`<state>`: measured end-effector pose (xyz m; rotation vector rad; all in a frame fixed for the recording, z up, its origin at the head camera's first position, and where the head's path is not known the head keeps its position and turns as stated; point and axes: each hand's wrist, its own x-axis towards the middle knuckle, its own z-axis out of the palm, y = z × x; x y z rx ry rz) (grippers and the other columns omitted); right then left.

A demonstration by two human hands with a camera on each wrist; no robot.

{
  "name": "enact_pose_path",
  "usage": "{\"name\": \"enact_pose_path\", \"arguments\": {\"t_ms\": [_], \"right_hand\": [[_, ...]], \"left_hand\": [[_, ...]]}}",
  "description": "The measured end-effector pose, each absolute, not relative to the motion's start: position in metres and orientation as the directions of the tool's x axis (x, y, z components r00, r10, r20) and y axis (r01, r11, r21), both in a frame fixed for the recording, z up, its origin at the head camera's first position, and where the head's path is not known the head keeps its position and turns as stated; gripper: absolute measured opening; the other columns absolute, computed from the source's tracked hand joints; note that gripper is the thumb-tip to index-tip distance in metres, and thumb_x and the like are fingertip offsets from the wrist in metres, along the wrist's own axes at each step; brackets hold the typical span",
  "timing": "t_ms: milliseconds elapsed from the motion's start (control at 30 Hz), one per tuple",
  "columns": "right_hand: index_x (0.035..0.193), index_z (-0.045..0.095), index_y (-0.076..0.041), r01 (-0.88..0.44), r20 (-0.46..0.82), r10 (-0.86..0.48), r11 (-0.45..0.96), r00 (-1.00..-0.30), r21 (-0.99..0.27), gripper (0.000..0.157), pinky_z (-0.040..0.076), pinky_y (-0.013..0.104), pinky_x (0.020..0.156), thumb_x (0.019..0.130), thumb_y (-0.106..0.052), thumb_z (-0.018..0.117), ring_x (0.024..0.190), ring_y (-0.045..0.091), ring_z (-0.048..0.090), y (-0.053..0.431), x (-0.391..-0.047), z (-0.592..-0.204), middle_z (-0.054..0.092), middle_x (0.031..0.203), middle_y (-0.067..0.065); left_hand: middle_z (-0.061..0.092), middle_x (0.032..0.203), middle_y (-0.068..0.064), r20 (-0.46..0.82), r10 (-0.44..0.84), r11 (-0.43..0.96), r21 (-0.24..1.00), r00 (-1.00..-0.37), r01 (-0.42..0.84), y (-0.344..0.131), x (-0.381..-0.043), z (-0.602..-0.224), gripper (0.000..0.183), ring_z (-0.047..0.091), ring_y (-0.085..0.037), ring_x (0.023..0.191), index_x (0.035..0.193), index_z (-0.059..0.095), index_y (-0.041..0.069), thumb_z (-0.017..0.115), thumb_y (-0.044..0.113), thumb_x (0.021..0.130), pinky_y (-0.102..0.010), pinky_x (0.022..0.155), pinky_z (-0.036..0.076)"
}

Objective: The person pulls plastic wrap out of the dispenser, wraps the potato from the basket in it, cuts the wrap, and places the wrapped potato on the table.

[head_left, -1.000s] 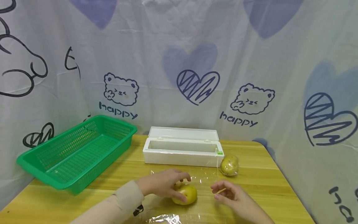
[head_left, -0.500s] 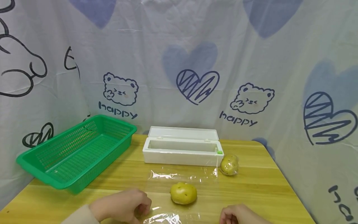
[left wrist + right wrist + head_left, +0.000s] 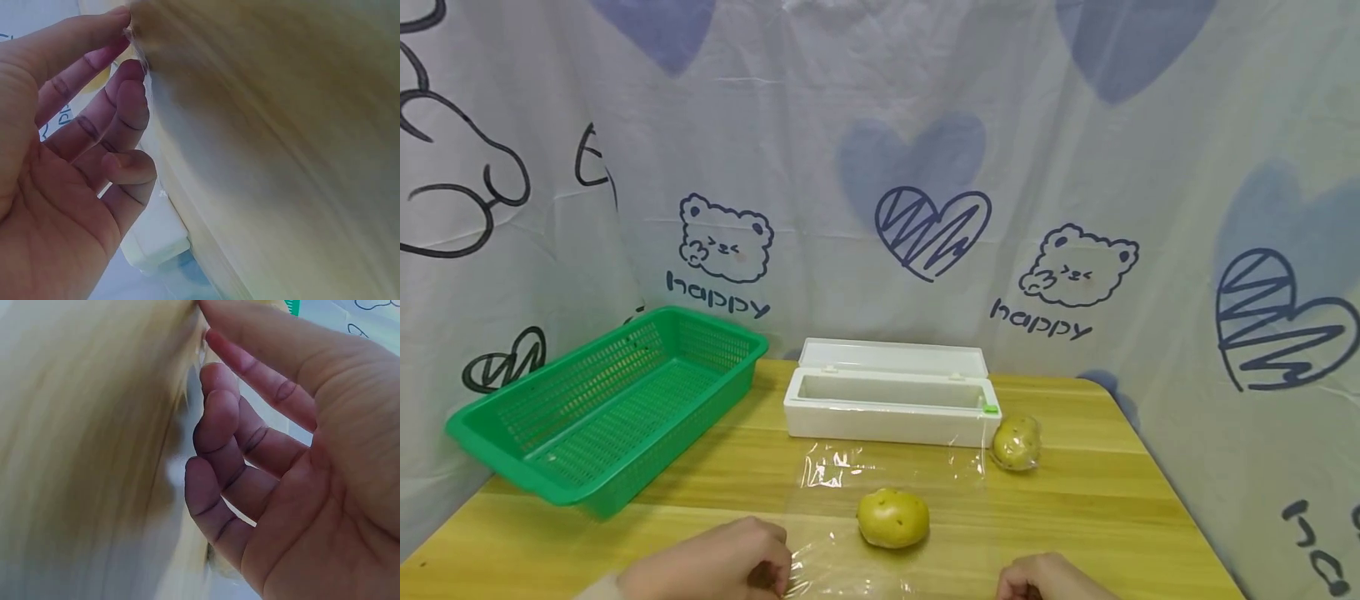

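A yellow potato (image 3: 892,518) lies on a sheet of clear cling film (image 3: 827,546) spread over the wooden table. At the sheet's near left, my left hand (image 3: 718,562) pinches the film between thumb and forefinger, as the left wrist view shows; the other fingers are loosely bent. My right hand (image 3: 1051,577) is at the near right corner, its thumb and forefinger (image 3: 234,353) pinching the film's edge. Both hands are partly cut off by the bottom of the head view. The film's far end reaches the white cling film box (image 3: 891,408), whose lid stands up.
A second potato (image 3: 1017,442), wrapped in film, sits against the box's right end. On the box's front rim is a green slider (image 3: 991,409). A green perforated basket (image 3: 606,492) stands at the left. A printed curtain (image 3: 820,125) hangs behind the table (image 3: 1097,500).
My left hand has let go of the potato and moved back toward the near left of the film. The right hand has also drawn back to the near edge. The film looks tauter.
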<state>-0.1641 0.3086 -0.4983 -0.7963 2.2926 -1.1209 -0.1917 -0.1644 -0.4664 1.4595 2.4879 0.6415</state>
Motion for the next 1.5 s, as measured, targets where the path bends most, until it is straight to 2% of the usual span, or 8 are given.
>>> {"name": "enact_pose_path", "arguments": {"t_ms": [367,600,833,1033,1133,1267,1367,1500], "right_hand": [[0.088,0.073,-0.017,-0.330,-0.121,-0.641,0.538,-0.758,-0.776,0.006,0.047,0.016,0.058,0.092,-0.015,0.077,0.068,-0.009,0.052,0.307,-0.159,-0.498,0.057,0.077,-0.024],[0.089,0.073,-0.015,-0.282,-0.152,-0.623,0.540,-0.768,-0.793,0.005,0.043,0.016,0.057,0.092,-0.014,0.077,0.065,-0.008,0.049,0.306,-0.155,-0.487,0.056,0.074,-0.021],[0.091,0.074,-0.024,-0.269,-0.182,-0.622,0.559,-0.761,-0.784,0.006,0.048,0.019,0.059,0.092,-0.020,0.078,0.066,-0.007,0.055,0.334,-0.182,-0.552,0.063,0.075,-0.021],[0.094,0.073,-0.017,-0.202,-0.187,-0.605,0.516,-0.774,-0.832,0.004,0.041,0.016,0.057,0.096,-0.013,0.071,0.066,-0.005,0.051,0.315,-0.166,-0.494,0.058,0.075,-0.016],[0.096,0.072,-0.016,-0.249,-0.153,-0.615,0.517,-0.774,-0.819,0.007,0.041,0.017,0.057,0.102,-0.014,0.068,0.067,-0.006,0.050,0.309,-0.160,-0.468,0.057,0.076,-0.016],[0.098,0.071,-0.014,-0.207,-0.192,-0.570,0.560,-0.799,-0.802,0.009,0.043,0.020,0.060,0.105,-0.019,0.070,0.071,-0.002,0.053,0.306,-0.157,-0.450,0.059,0.079,-0.011],[0.099,0.071,-0.014,-0.153,-0.234,-0.519,0.597,-0.822,-0.787,0.010,0.043,0.023,0.062,0.103,-0.022,0.072,0.073,0.003,0.055,0.305,-0.159,-0.444,0.060,0.080,-0.006],[0.099,0.070,-0.017,-0.183,-0.212,-0.496,0.632,-0.842,-0.753,0.010,0.044,0.024,0.064,0.103,-0.025,0.073,0.075,0.004,0.055,0.306,-0.164,-0.439,0.060,0.082,-0.005]], "left_hand": [[0.058,0.083,0.021,0.089,0.858,0.408,0.482,-0.506,0.775,-0.169,-0.190,-0.466,0.015,0.047,0.012,0.073,0.088,0.074,0.025,0.078,0.014,0.097,-0.010,0.064,0.047],[0.058,0.085,0.022,0.071,0.849,0.426,0.495,-0.523,0.758,-0.168,-0.192,-0.460,0.014,0.049,0.010,0.075,0.092,0.074,0.026,0.077,0.015,0.099,-0.012,0.066,0.050],[0.060,0.085,0.022,0.103,0.860,0.405,0.461,-0.500,0.790,-0.168,-0.193,-0.459,0.012,0.050,0.011,0.075,0.093,0.074,0.026,0.076,0.017,0.100,-0.010,0.066,0.049],[0.057,0.085,0.024,0.095,0.809,0.474,0.477,-0.580,0.740,-0.171,-0.194,-0.451,0.015,0.052,0.010,0.074,0.090,0.072,0.029,0.077,0.019,0.100,-0.014,0.066,0.050],[0.060,0.086,0.022,0.161,0.813,0.441,0.457,-0.559,0.772,-0.172,-0.196,-0.448,0.016,0.052,0.011,0.076,0.090,0.071,0.027,0.078,0.015,0.098,-0.013,0.066,0.051],[0.063,0.087,0.019,0.243,0.823,0.380,0.435,-0.513,0.816,-0.173,-0.200,-0.445,0.016,0.053,0.012,0.078,0.090,0.071,0.023,0.079,0.011,0.097,-0.013,0.067,0.052],[0.064,0.088,0.018,0.252,0.820,0.371,0.449,-0.514,0.813,-0.175,-0.205,-0.442,0.014,0.053,0.012,0.080,0.092,0.072,0.022,0.078,0.011,0.098,-0.015,0.067,0.054],[0.067,0.088,0.016,0.280,0.804,0.364,0.466,-0.525,0.806,-0.175,-0.212,-0.440,0.013,0.055,0.011,0.081,0.093,0.072,0.022,0.077,0.012,0.100,-0.019,0.067,0.056]]}}
